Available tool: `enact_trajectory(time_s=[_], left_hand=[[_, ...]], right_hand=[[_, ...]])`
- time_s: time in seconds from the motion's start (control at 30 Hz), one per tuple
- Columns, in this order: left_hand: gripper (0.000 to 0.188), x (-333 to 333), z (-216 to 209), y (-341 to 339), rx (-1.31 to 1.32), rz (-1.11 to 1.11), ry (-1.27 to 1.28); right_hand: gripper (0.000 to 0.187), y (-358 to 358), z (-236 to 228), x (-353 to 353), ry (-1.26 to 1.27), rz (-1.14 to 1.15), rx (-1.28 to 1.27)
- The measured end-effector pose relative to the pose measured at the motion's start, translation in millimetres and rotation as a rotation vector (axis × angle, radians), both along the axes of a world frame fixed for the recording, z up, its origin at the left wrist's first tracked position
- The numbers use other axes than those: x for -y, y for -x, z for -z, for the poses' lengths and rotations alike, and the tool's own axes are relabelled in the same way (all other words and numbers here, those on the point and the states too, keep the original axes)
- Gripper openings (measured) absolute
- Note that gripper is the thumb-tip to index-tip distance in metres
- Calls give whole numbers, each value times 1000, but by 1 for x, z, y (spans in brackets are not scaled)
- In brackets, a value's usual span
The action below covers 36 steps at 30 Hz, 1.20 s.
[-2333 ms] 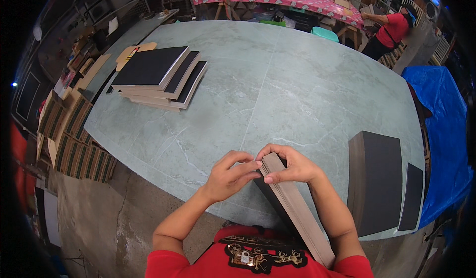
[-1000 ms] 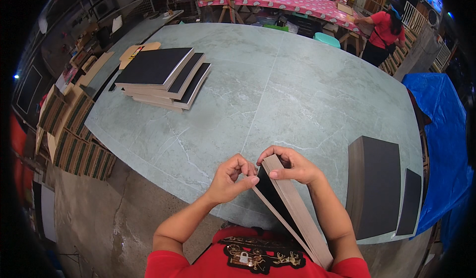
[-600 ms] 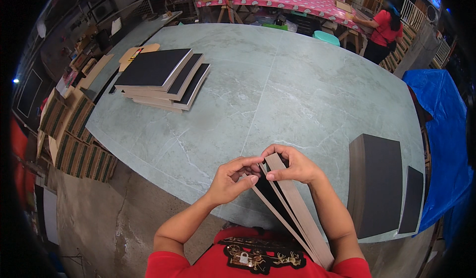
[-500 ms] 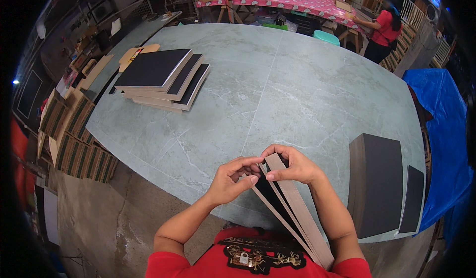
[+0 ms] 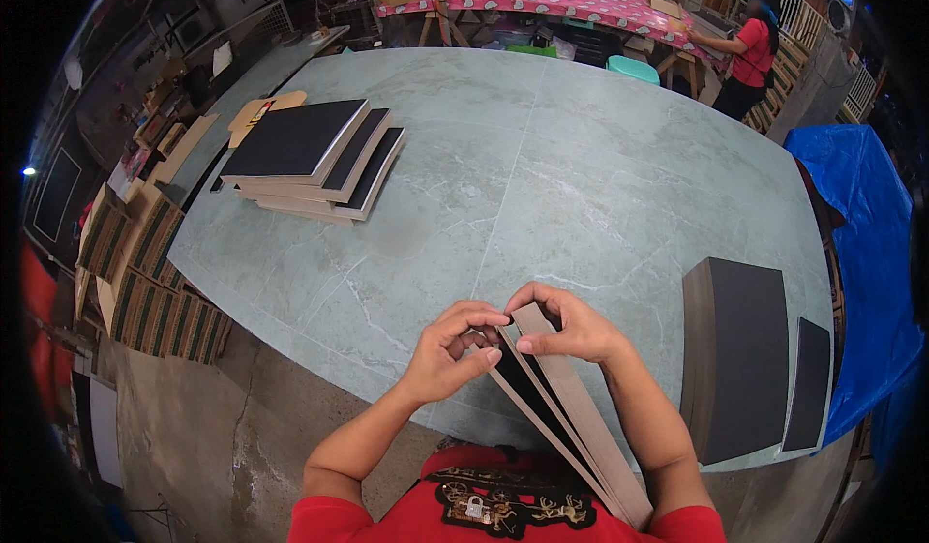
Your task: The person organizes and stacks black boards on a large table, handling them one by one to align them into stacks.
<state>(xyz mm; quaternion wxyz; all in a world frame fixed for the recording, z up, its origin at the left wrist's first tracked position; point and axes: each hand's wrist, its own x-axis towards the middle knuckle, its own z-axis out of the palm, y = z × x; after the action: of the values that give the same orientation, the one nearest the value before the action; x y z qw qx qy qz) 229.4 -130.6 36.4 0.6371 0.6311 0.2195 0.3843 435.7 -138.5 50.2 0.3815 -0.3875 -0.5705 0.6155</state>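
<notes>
A thick stack of black sheets with pale grey edges (image 5: 579,409) stands on edge in front of my chest, slanting down toward my right side. My right hand (image 5: 573,330) grips the top end of its thicker part, thumb on the near side and fingers behind. At the same top end my left hand (image 5: 450,351) is curled, its fingertips and thumb closed on the thinner left part of the stack. A dark gap runs between the two parts, where a black face shows. The lower end rests against my red shirt.
The large grey-green marbled table (image 5: 590,185) carries piled black-topped sheet stacks (image 5: 295,141) at far left. On the right lie a tall black stack (image 5: 740,359) and a narrow black strip (image 5: 807,385). A blue tarp (image 5: 861,282) hangs beyond; a person (image 5: 755,59) stands far right.
My left fingers have shifted slightly at the top of the stack, and the sheets there sit closer together. My right hand keeps its grip.
</notes>
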Motion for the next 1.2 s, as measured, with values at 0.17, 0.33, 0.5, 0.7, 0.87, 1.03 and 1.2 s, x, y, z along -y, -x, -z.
enact_trajectory(time_s=[0.17,0.33,0.5,0.7,0.87,1.03,1.2], left_hand=[[41,2,4,-1,47,9,94],[44,1,6,-1,55,20,93],[48,3,4,-1,30,-7,76],[47,0,-1,0,-65,11,-38],[48,1,-3,2,-74,40,-13],[47,2,1,0,-53,-8,-2],[46,3,1,1,-53,-16,13]], right_hand=[[45,-1,-5,0,-2,-7,40],[45,0,1,-1,-13,-1,5],[45,-1,4,-2,-24,-15,9],[45,0,6,-2,-27,-20,15],[43,-2,4,-1,-9,-15,21],[46,-4,6,-1,-10,-19,33],[46,-6,8,-2,-7,-18,74]])
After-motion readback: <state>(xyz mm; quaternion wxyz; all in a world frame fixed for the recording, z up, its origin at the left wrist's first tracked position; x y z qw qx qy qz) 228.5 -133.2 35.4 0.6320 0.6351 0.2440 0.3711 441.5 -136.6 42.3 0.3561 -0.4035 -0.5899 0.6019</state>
